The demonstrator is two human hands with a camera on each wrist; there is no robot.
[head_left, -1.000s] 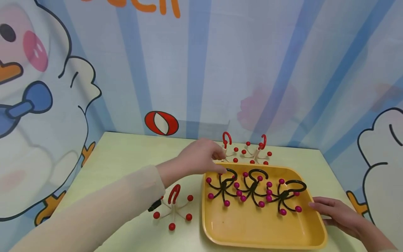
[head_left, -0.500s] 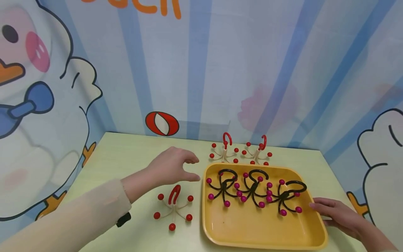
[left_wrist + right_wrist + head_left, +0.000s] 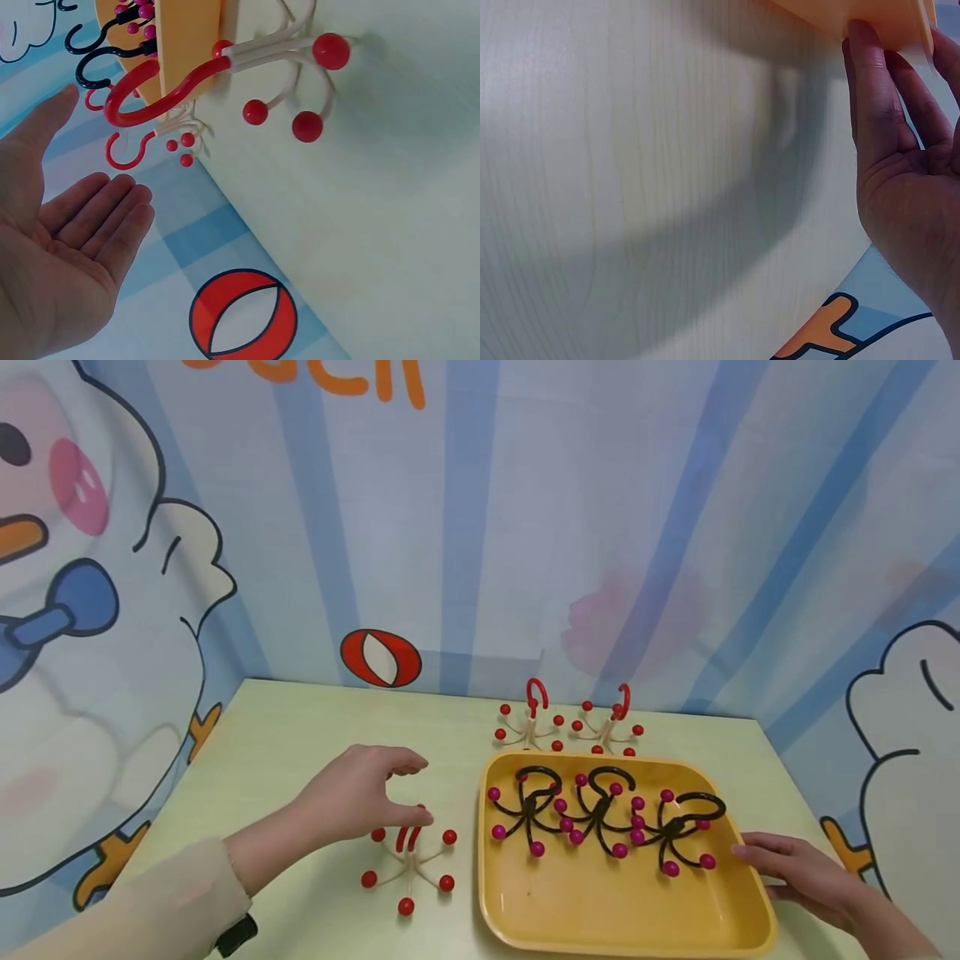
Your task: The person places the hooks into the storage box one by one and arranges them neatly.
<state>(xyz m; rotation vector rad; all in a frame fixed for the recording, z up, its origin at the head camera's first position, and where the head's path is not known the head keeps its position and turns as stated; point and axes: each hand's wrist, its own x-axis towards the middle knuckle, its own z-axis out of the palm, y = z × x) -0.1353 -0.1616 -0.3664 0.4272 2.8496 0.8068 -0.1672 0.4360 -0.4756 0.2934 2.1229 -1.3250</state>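
Observation:
A scalp massager (image 3: 410, 864) with a red hooked handle and red-tipped pale prongs stands on the table, left of a yellow tray (image 3: 600, 914). My left hand (image 3: 348, 797) is above it, thumb and fingers spread with nothing between them; the thumb covers part of the handle. From the left wrist, the red handle (image 3: 176, 94) lies beyond the fingertips, seemingly apart from them. At the tray's right side my right hand (image 3: 806, 877) grips the rim, thumb on top and fingers beneath. Black scalp massagers (image 3: 529, 807) with pink tips, several prongs each, lie along the tray's back half.
Two more red-handled scalp massagers (image 3: 532, 727) stand behind the tray, near the table's back edge. A printed cloth backdrop (image 3: 480, 527) rises behind the pale table (image 3: 300, 718). A black band (image 3: 236, 935) shows at my left cuff.
My left hand has drawn back from above the tray's back left corner, moving left and nearer to me, over the front red massager. My right hand keeps its hold on the tray.

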